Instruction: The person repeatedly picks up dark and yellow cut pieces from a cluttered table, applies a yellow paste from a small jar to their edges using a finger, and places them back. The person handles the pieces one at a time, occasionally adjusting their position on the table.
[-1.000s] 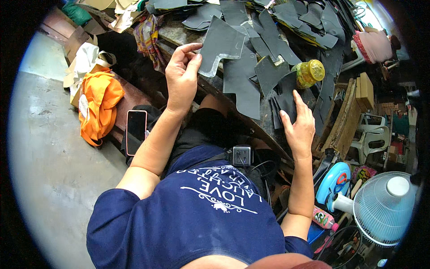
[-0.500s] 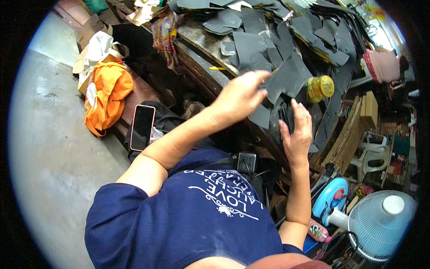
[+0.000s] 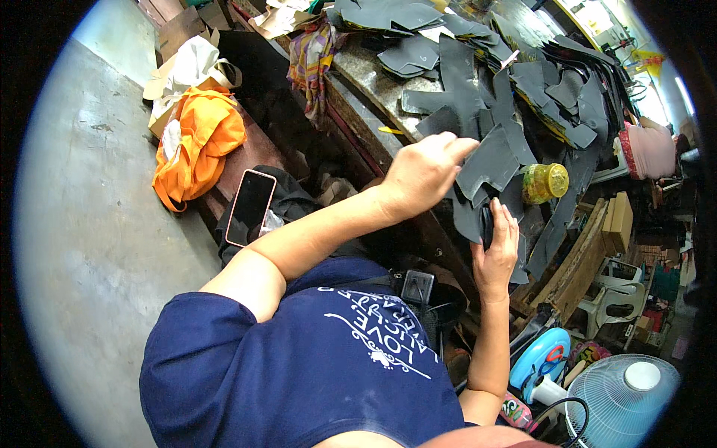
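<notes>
Bare left hand [image 3: 427, 175]: across it swung, fingers nearly together at the edge of a notched dark-grey flat sheet [image 3: 489, 166]!
Bare right hand [image 3: 497, 261]: half-curled around narrow black pieces [image 3: 487, 228]; how firmly either hand gripped, I couldn't tell.
Sheet: slanted just beyond the right fingertips, handling under way.
Scuffed grey worktable [image 3: 364, 71]: held a yellow-lidded round jar [image 3: 545, 184].
Room: white-and-blue fan [image 3: 624, 403] stood low right.

The left arm is bent at the elbow, its left forearm [image 3: 328, 228] slanting far and rightward. The left hand [image 3: 426, 173] shows its back, fingers bunched and pointing right, thumb a little apart on the near side. The right forearm [image 3: 489, 347] runs almost straight far; the right hand [image 3: 499, 257] points far, fingers close together, thumb spread leftward.
</notes>
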